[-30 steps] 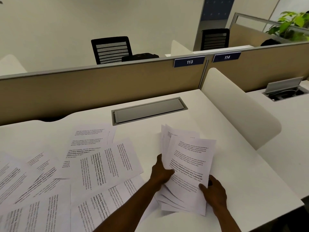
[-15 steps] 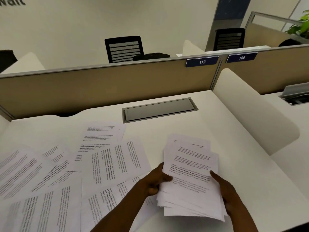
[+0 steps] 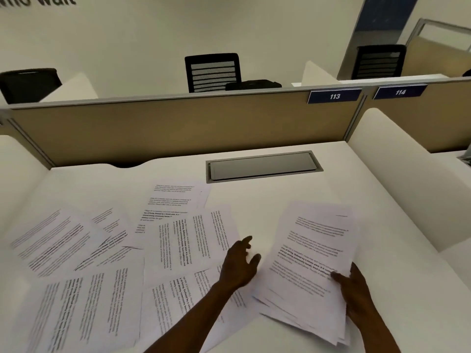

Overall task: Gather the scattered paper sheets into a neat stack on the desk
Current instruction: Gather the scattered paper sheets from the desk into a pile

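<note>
A loose bundle of printed sheets (image 3: pixel 309 261) is tilted above the white desk (image 3: pixel 318 189) at the right. My right hand (image 3: pixel 356 289) grips its lower right edge, thumb on top. My left hand (image 3: pixel 239 263) hovers just left of the bundle with fingers spread, holding nothing, over the edge of a sideways sheet (image 3: pixel 201 240). Several more scattered sheets (image 3: pixel 84 309) cover the left half of the desk, overlapping at different angles. One sheet (image 3: pixel 173 200) lies farthest back.
A grey cable hatch (image 3: pixel 262 165) is set into the desk at the back. A beige partition (image 3: pixel 178 128) with tags 113 and 114 runs behind it. A white curved divider (image 3: pixel 407 179) bounds the desk at the right. Black chairs (image 3: pixel 212 72) stand beyond.
My left hand has let go of the bundle and moved left toward the scattered sheets. The right hand alone now holds the bundle. The view has turned left.
</note>
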Demonstrator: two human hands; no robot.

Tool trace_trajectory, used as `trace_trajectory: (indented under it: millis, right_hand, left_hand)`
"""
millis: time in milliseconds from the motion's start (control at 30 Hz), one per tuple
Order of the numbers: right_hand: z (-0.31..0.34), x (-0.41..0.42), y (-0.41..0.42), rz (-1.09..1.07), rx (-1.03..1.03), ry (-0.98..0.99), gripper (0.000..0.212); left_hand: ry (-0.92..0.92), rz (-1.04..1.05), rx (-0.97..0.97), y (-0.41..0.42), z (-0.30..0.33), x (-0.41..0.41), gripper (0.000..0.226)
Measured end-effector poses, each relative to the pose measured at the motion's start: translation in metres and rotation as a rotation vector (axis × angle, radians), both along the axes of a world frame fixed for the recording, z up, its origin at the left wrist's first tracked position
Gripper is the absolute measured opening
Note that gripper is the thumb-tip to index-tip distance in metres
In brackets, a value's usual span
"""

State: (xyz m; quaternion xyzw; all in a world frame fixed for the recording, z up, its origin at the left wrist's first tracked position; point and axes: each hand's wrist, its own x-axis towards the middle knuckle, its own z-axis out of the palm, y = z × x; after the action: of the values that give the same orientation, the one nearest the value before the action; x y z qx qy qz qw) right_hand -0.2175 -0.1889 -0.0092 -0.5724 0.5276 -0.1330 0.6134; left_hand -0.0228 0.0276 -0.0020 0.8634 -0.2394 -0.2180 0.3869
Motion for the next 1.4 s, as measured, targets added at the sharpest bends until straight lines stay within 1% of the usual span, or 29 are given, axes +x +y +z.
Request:
trace_trajectory:
  millis: [33, 67, 133, 200, 233, 333, 400, 433, 467, 500, 533, 567, 600, 667, 700, 733, 767, 833, 900, 1067, 1133, 1200, 1267, 1333, 1400]
  right_hand:
    - [-0.001, -0.001, -0.006, 0.000, -0.028, 0.007, 0.054]
    - [-0.002, -0.002, -0.012, 0.019, -0.067, 0.030, 0.055]
    - [-0.004, -0.002, -0.021, 0.074, -0.157, 0.105, 0.057]
    - [-0.003, -0.001, -0.021, 0.100, -0.253, 0.205, 0.059]
    - [-0.003, 0.001, -0.019, 0.085, -0.324, 0.260, 0.061]
    - [0.004, 0.010, -0.002, -0.038, -0.645, 0.428, 0.073]
    - [0.012, 0.019, 0.023, -0.034, -0.822, 0.403, 0.069]
    - [0.015, 0.025, 0.040, 0.027, -0.853, 0.342, 0.062]
    - [0.020, 0.030, 0.061, 0.115, -0.825, 0.273, 0.054]
    - [0.023, 0.036, 0.080, 0.217, -0.748, 0.202, 0.045]
    - [0.026, 0.040, 0.100, 0.337, -0.651, 0.169, 0.040]
    - [0.025, 0.044, 0.117, 0.457, -0.581, 0.166, 0.042]
    - [0.024, 0.047, 0.132, 0.568, -0.545, 0.188, 0.051]
    - [0.015, 0.051, 0.154, 0.792, -0.574, 0.265, 0.085]
    - [0.011, 0.053, 0.161, 0.922, -0.624, 0.327, 0.102]
    - [0.009, 0.054, 0.167, 1.035, -0.678, 0.398, 0.112]
    - [0.008, 0.055, 0.171, 1.110, -0.726, 0.452, 0.118]
    - [0.007, 0.055, 0.173, 1.114, -0.779, 0.474, 0.120]
    - [0.004, 0.055, 0.173, 1.055, -0.791, 0.451, 0.119]
    - [-0.006, 0.054, 0.176, 0.977, -0.824, 0.382, 0.115]
    - [-0.009, 0.053, 0.178, 0.948, -0.837, 0.344, 0.111]
    - [-0.011, 0.052, 0.181, 0.948, -0.858, 0.308, 0.105]
    - [-0.011, 0.051, 0.186, 0.977, -0.873, 0.269, 0.101]
    - [-0.013, 0.051, 0.192, 1.008, -0.889, 0.258, 0.101]
    - [-0.017, 0.052, 0.197, 1.018, -0.895, 0.274, 0.104]
  left_hand:
    - [-0.132, 0.014, 0.024, 0.011, -0.005, 0.008, 0.062]
    - [-0.219, 0.015, 0.077, 0.024, -0.011, 0.017, 0.063]
    - [-0.305, -0.007, 0.251, 0.050, -0.020, 0.032, 0.069]
    - [-0.334, -0.038, 0.424, 0.074, -0.027, 0.038, 0.076]
    - [-0.329, -0.054, 0.478, 0.084, -0.031, 0.038, 0.078]
    - [-0.283, -0.072, 0.503, 0.100, -0.039, 0.031, 0.077]
    - [-0.285, -0.074, 0.521, 0.101, -0.038, 0.025, 0.075]
    - [-0.292, -0.069, 0.524, 0.100, -0.036, 0.023, 0.074]
    - [-0.298, -0.060, 0.521, 0.099, -0.035, 0.020, 0.073]
    - [-0.302, -0.054, 0.515, 0.098, -0.033, 0.018, 0.072]
    - [-0.304, -0.055, 0.505, 0.097, -0.032, 0.015, 0.070]
    - [-0.309, -0.064, 0.496, 0.096, -0.031, 0.012, 0.069]
    - [-0.320, -0.078, 0.493, 0.096, -0.030, 0.010, 0.068]
    - [-0.335, -0.100, 0.488, 0.097, -0.029, 0.006, 0.066]
    - [-0.335, -0.104, 0.483, 0.098, -0.028, 0.004, 0.065]
    - [-0.334, -0.106, 0.477, 0.100, -0.029, 0.003, 0.065]
    - [-0.332, -0.109, 0.472, 0.102, -0.029, 0.001, 0.065]
    - [-0.336, -0.115, 0.462, 0.107, -0.028, -0.004, 0.063]
    - [-0.360, -0.122, 0.437, 0.112, -0.029, -0.010, 0.060]
    - [-0.339, -0.198, 0.314, 0.122, -0.025, -0.017, 0.049]
    - [-0.325, -0.162, 0.231, 0.126, -0.025, -0.012, 0.047]
    - [-0.392, -0.057, 0.186, 0.132, -0.030, 0.003, 0.049]
    - [-0.422, -0.011, 0.258, 0.141, -0.030, 0.022, 0.060]
    - [-0.356, -0.067, 0.398, 0.149, -0.029, 0.036, 0.069]
    - [-0.336, -0.135, 0.507, 0.155, -0.026, 0.037, 0.069]
